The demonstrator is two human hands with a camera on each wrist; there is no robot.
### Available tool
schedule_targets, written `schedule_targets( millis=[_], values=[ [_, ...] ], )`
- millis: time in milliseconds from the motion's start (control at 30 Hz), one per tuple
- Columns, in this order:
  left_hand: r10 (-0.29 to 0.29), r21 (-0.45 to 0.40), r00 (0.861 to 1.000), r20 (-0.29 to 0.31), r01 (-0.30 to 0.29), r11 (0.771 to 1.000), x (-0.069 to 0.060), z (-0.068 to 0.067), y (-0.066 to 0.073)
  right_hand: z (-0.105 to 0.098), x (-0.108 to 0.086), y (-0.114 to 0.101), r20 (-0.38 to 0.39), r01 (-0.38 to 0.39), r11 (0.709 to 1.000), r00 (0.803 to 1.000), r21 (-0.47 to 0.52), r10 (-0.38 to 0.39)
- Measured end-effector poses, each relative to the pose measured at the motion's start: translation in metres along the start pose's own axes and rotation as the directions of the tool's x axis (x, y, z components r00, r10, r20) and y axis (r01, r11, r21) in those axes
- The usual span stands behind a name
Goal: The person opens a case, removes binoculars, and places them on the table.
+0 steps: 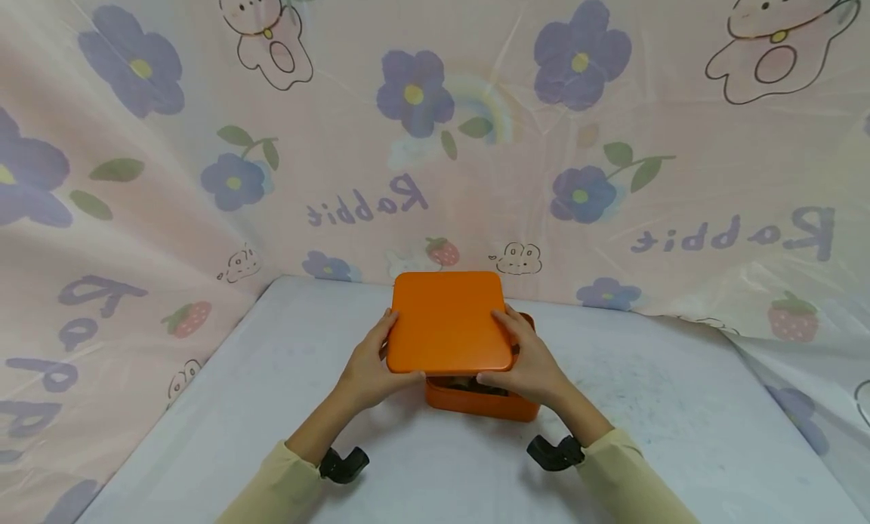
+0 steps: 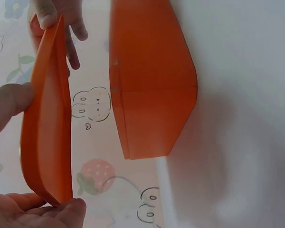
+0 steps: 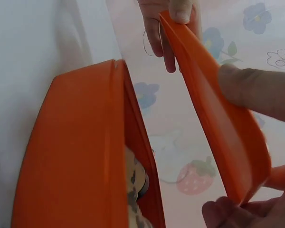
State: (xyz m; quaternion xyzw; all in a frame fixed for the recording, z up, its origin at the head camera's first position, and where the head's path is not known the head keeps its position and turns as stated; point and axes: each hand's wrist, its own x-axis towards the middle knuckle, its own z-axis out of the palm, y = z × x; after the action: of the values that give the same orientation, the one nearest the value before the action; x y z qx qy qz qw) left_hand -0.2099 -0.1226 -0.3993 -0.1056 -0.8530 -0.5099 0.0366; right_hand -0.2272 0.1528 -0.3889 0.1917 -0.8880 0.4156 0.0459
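Note:
An orange box lid [image 1: 448, 320] is held up by both hands, off its box. My left hand [image 1: 370, 365] grips the lid's left side, thumb at the near edge, and my right hand [image 1: 533, 362] grips the right side the same way. Below the lid stands the orange box [image 1: 482, 403] on the table, uncovered and partly hidden by the lid. The left wrist view shows a gap between the lid [image 2: 47, 123] and the box [image 2: 152, 85]. Inside the box, the right wrist view reveals a patterned beige item [image 3: 133, 185] and a rounded item, only partly visible.
The white table [image 1: 285, 343] carries the box near its middle. Behind it and along the left hangs a printed curtain [image 1: 476, 184] with flowers and rabbits. A black curved device [image 1: 345, 465] sits at the left wrist, another [image 1: 556, 454] at the right.

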Motion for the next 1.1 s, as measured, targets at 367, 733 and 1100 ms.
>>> schedule_targets(
  millis=[367, 733, 1100],
  values=[
    [-0.027, 0.031, 0.999, -0.031, 0.028, 0.999, -0.016, -0.021, -0.010, 0.009, 0.008, -0.013, 0.093, 0.024, 0.999, 0.995, 0.030, -0.027],
    [-0.055, 0.058, 0.997, -0.053, 0.058, 0.997, -0.033, -0.041, -0.015, 0.025, 0.014, -0.027, 0.130, 0.070, 0.991, 0.988, 0.117, -0.085],
    [-0.070, 0.050, 0.994, -0.085, 0.075, 0.996, -0.045, -0.061, -0.019, 0.044, 0.020, -0.040, 0.089, 0.073, 0.987, 0.992, 0.141, -0.086]
  ],
)
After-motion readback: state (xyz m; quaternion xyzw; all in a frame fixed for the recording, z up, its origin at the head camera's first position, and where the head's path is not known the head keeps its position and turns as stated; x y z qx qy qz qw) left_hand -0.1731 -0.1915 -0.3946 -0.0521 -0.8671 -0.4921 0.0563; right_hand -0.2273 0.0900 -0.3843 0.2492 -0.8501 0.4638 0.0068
